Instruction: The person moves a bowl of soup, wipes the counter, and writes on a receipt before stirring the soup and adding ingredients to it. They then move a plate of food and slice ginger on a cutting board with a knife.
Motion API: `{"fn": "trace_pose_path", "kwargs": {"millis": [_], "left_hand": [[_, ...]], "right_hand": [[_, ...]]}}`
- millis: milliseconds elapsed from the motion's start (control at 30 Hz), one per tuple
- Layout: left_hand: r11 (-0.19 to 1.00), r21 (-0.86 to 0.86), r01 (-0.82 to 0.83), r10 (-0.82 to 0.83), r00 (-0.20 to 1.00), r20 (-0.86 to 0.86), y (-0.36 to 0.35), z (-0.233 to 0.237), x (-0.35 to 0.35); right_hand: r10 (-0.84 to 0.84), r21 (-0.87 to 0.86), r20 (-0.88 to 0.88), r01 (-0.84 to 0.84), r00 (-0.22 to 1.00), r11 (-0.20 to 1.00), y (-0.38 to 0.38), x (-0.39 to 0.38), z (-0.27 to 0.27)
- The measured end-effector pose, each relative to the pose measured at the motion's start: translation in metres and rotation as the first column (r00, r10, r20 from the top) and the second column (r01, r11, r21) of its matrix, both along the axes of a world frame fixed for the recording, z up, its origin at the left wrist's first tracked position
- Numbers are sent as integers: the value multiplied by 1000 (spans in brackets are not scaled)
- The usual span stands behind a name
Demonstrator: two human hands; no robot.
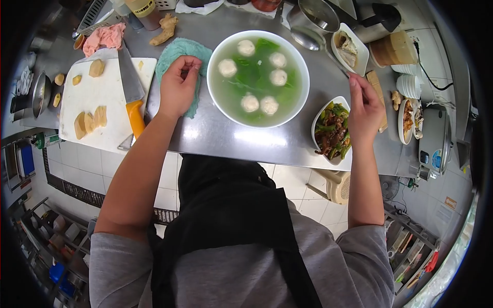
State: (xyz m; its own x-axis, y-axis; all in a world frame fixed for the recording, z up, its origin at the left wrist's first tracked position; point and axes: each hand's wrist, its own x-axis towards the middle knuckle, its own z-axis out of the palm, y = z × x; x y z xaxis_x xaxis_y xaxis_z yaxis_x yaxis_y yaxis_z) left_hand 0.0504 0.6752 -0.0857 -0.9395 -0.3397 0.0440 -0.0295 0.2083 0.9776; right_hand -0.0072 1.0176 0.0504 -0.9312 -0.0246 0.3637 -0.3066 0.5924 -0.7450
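Observation:
A white bowl of clear soup (214, 105) with several pale meatballs and green leaves stands on the steel counter. Just left of it, my left hand (177, 87) is over a crumpled teal cloth (189, 49). Its fingers are curled toward the thumb, and whatever they may hold is hidden. My right hand (365, 110) pinches the end of a long metal spoon's handle; the spoon (307, 39) has its bowl beyond the soup, on the far right side. Below the right hand, a white dish (314, 128) holds dark meat strips with green peppers.
At left, a white cutting board (110, 123) carries peeled pieces and a yellow-handled knife (132, 79). Ginger (165, 30), a pink cloth (104, 39) and bottles line the back. A metal pot (312, 16) and a white dish (361, 61) stand at back right.

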Motion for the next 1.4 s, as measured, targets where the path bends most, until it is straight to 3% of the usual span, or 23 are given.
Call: {"fn": "trace_pose_path", "kwargs": {"millis": [133,167,300,533,733,800,833,900,1133,1233,1267,1300,1333,1400], "left_hand": [[1000,7,2,-2,1000,-10,0,-1,-1],[1000,13,6,-5,1000,-15,0,-1,-1],[1000,25,8,-7,1000,-13,0,-1,-1],[1000,11,4,-4,1000,-8,1,3,0],[1000,9,14,-14,1000,4,1,4,0],[1000,12,0,0,1000,-6,1,4,0],[1000,17,0,0,1000,-10,1,3,0],[1000,23,-2,2,1000,-14,1,4,0],[1000,26,-5,5,1000,-23,2,2,0],[999,31,-5,5,1000,-16,1,3,0],[1000,29,-4,4,1000,-16,1,3,0],[1000,29,-2,2,1000,-12,1,2,0],[1000,14,-1,1,1000,-18,1,2,0],[1000,-1,1,-1,1000,-20,1,2,1]], "right_hand": [[67,31,190,-74,980,997,-20,36,7],[105,112,115,-117,988,987,-25,38,4],[138,144,68,-147,988,979,-53,34,3],[186,98,116,-198,976,975,-66,18,-10],[233,-116,306,-207,923,971,-68,16,-11],[213,-298,627,-22,749,954,-68,16,0],[213,-297,627,-23,749,955,-65,16,4],[361,-511,702,81,614,856,-56,14,13],[358,-654,567,141,742,743,4,-37,40],[345,-633,456,27,820,774,28,-80,25],[95,-191,132,-69,987,979,32,-95,7],[26,289,-301,65,953,955,35,-105,-9],[24,290,-297,66,954,955,36,-109,-21],[110,622,-383,168,917,765,35,-109,-34]]}}
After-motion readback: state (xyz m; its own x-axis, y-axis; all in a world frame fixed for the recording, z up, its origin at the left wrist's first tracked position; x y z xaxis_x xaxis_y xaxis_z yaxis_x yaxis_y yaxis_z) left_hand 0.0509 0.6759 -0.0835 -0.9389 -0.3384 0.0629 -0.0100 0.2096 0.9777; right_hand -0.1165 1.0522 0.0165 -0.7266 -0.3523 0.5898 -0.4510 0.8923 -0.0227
